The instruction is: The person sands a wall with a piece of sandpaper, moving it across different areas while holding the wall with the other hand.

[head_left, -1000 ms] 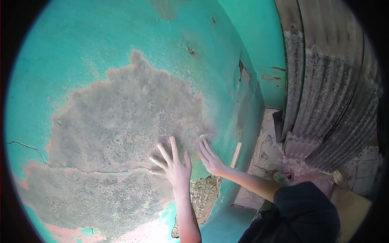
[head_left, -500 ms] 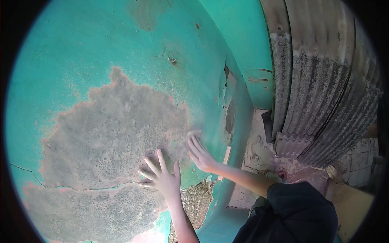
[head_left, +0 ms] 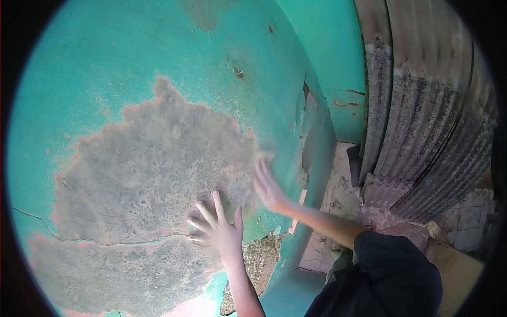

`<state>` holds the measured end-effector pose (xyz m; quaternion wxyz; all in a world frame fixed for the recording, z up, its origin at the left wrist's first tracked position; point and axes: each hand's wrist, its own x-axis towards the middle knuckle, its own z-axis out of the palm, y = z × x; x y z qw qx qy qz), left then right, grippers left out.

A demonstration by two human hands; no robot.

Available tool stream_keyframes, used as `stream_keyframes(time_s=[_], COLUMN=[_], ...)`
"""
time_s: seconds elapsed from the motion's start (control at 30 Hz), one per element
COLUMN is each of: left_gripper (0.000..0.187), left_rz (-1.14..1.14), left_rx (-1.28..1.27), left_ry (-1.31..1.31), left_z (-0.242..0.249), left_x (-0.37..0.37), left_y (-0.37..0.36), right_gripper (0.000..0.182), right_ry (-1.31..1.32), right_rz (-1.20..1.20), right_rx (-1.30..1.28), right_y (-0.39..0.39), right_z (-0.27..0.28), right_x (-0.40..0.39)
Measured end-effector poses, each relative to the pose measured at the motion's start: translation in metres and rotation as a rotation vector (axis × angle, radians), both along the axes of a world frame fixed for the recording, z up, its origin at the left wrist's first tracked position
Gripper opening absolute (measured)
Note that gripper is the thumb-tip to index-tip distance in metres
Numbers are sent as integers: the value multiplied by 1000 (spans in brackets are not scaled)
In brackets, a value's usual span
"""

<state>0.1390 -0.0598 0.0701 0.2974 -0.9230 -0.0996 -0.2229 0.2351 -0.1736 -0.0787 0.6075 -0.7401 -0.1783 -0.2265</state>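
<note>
My left hand (head_left: pixel 224 232) lies flat against the wall with its fingers spread and nothing held, over the lower right of a rough grey patch (head_left: pixel 153 153). Up and to the right of it, my right hand (head_left: pixel 269 187) presses on the wall at the edge between the grey patch and the turquoise paint (head_left: pixel 288 132). Its fingers are close together and blurred. Something small and pale shows at their tips, too smeared to identify. Pale dust covers both hands.
A crack (head_left: pixel 113 243) crosses the grey patch. Broken plaster (head_left: pixel 259 259) shows below my hands, and paint peels near the wall's corner. Corrugated sheets (head_left: pixel 422 116) lean at the right, above a littered floor (head_left: pixel 335 195). A tan board (head_left: pixel 454 274) stands at the lower right.
My right hand has moved slightly up and right along the wall. My left hand stays spread on about the same spot. The whole view has shifted a little.
</note>
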Motion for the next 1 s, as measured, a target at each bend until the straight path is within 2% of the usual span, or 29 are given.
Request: stream_keyframes(time_s=[0.07, 0.2, 0.27, 0.3, 0.37, 0.4, 0.47, 0.5, 0.57, 0.6, 0.67, 0.73, 0.77, 0.8, 0.83, 0.87, 0.93, 0.97, 1.0], left_gripper=[88, 88, 88, 88, 79, 79, 79, 79, 80, 80, 80, 80, 81, 81, 85, 90, 90, 90, 90], left_rz=[21, 20, 2, -3, -59, -57, -42, -39, -39, -37, -43, -44, -43, -44, -52, -58, -47, -39, -38], left_rx=[-13, -37, -23, -19, -16, -12, -36, -31, -35, -35, -48, -47, -48, -47, -22, 5, -4, -18, -19], left_ry=[17, 28, 17, 16, -42, -43, -27, -26, -21, -19, -31, -36, -39, -48, -44, -35, -27, -17, -14], left_z=[1, 1, -1, 0, 3, 3, 4, 5, 6, 5, 3, 2, 1, -2, -7, -10, -7, -7, -8], left_x=[-1, -1, -1, 0, 0, 1, 0, 0, 0, -1, 1, 1, 1, 2, 3, 2, 2, 1, 0], left_y=[1, 0, 2, 1, -2, -3, -3, -3, -5, -4, -4, -5, -5, -1, 5, 10, 8, 6, 6], right_gripper=[59, 60, 60, 60, 60, 60, 60, 60, 61, 61, 60, 60, 60, 62, 64, 64, 59, 59, 59], right_ry=[66, 51, -30, -31, 156, 154, -117, -116, 67, 69, 23, 91, 82, 149, 218, 216, -174, -173, -56], right_rz=[-34, -10, 6, 1, 182, 183, -81, -78, -22, -20, -56, 49, 48, 133, 220, 223, -108, -106, -81], right_rx=[175, 230, 76, 80, -142, -138, -67, -62, 209, 210, 113, -2, -1, -109, -218, -214, -78, -80, 82], right_y=[-21, -28, -4, -4, -6, -9, -21, -27, -40, -35, -19, 2, -1, -7, -10, -12, -29, -36, -41], right_z=[21, 23, -4, -9, -19, -15, 0, 9, 26, 22, 6, -12, -13, -12, -9, -6, 12, 22, 29], right_x=[50, 48, 3, -12, -31, -18, 30, 49, 73, 68, 45, -4, -13, -21, -23, -8, 48, 67, 83])
